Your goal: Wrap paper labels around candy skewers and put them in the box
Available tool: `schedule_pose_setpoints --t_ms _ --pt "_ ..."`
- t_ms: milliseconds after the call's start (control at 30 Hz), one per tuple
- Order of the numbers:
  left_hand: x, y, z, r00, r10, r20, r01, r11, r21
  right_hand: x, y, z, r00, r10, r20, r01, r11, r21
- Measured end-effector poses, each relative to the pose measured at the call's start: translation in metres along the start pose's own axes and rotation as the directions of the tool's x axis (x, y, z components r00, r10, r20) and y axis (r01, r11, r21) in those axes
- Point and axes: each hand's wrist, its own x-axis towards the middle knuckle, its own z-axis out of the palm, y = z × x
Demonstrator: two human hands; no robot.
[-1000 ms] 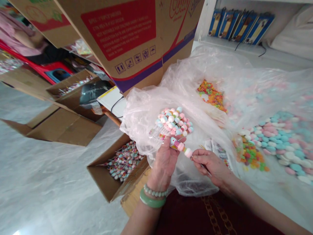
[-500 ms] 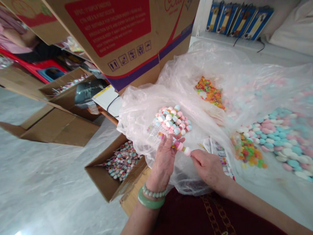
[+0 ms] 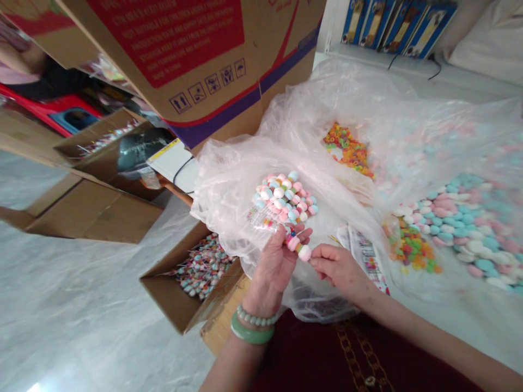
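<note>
A marshmallow skewer (image 3: pixel 298 247) in pink and white, with small coloured pieces between, lies across the fingers of my left hand (image 3: pixel 275 264). The thumb of that hand rests against the skewer's far end, and a clear printed wrapper (image 3: pixel 265 222) lies just beyond it. My right hand (image 3: pixel 341 267) is closed in a pinch at the white end of the skewer; the stick itself is hidden by the fingers. Just past my hands, a pile of finished marshmallow skewers (image 3: pixel 286 193) rests on the plastic sheet (image 3: pixel 229 179).
Gummy rings (image 3: pixel 349 149), mixed gummies (image 3: pixel 417 247) and loose marshmallows (image 3: pixel 453 212) lie on the right. Printed wrappers (image 3: pixel 370 253) sit near my right hand. A tall carton (image 3: pixel 220 60) stands behind. Below left, an open box (image 3: pixel 196 272) holds many wrapped skewers. Another person (image 3: pixel 24 60) sits far left.
My right hand has shifted slightly left and turned, with its fingers curled closer to the skewer's white end. My left fingers have spread a little. The whole view has tilted slightly.
</note>
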Motion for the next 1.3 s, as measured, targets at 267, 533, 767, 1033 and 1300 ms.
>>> schedule_pose_setpoints --t_ms 267,533,767,1033,1300 --pt "-0.002 0.011 -0.003 0.998 -0.016 0.069 0.018 0.999 -0.034 0.004 -0.009 -0.006 0.921 0.216 0.325 -0.362 0.785 0.504" --pt "-0.003 0.017 0.006 1.0 0.022 0.005 -0.021 0.988 -0.154 0.004 -0.002 0.004 0.996 0.066 0.052 -0.073 0.987 0.14" --pt "-0.005 0.013 0.009 0.997 0.082 0.013 -0.081 0.995 -0.056 0.0 -0.001 0.0 0.971 -0.238 -0.022 0.203 0.869 -0.452" --pt "-0.002 0.008 0.012 0.998 0.067 -0.02 -0.066 0.998 0.024 -0.011 0.006 0.011 0.818 -0.561 0.131 0.454 0.487 -0.746" --pt "0.003 0.013 0.009 0.997 0.063 0.038 -0.061 0.996 -0.063 0.003 0.007 0.0 0.959 -0.248 -0.139 0.185 0.915 -0.36"
